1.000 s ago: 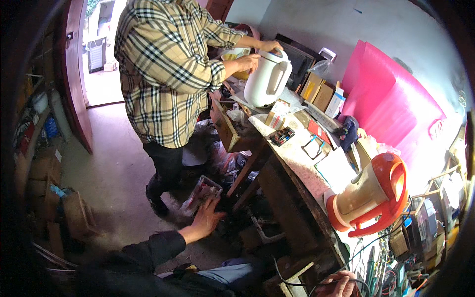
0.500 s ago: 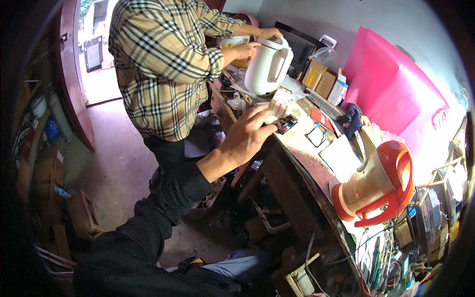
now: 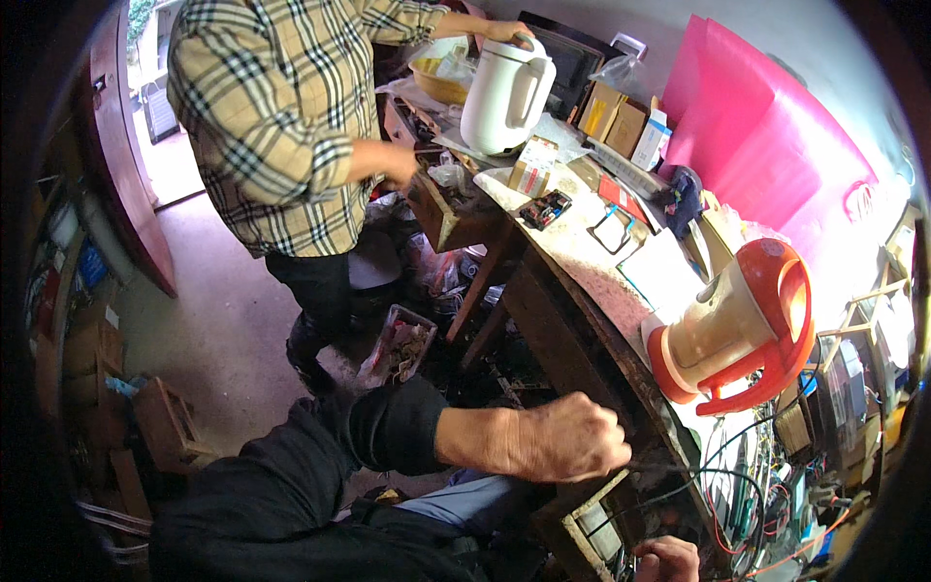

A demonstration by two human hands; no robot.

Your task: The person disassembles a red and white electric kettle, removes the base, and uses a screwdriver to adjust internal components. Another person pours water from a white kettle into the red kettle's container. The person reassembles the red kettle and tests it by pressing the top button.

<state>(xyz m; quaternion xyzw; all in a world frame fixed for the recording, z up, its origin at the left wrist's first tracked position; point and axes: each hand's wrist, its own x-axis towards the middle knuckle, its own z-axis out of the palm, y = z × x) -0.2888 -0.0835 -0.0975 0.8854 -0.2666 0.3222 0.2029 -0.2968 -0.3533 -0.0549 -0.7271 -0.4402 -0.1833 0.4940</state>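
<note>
My left hand [image 3: 574, 438] is closed in a fist in front of the table's near edge, its fingers curled away from view. Close beside it runs a thin black cable [image 3: 669, 471]; I cannot tell whether the fist holds it. Low at the bottom edge, my right hand [image 3: 669, 560] shows only in part, with its fingers curled; what they hold, if anything, is hidden. A small dark component [image 3: 546, 209] lies on the tabletop [image 3: 626, 301], beside a small box [image 3: 533, 167]. Right of my left hand stands an orange and cream soy milk maker or jug [image 3: 732, 335].
A co-worker in a checked shirt [image 3: 262, 126] has one hand on a white jug [image 3: 506, 97] and the other by an open drawer [image 3: 441, 218]. Tools and wires [image 3: 752, 504] crowd the lower right. A pink sheet [image 3: 747, 136] leans on the wall.
My left hand has left the small dark component on the table and moved down toward me, closing. More of my right hand shows. One co-worker's hand went from the white jug to the drawer.
</note>
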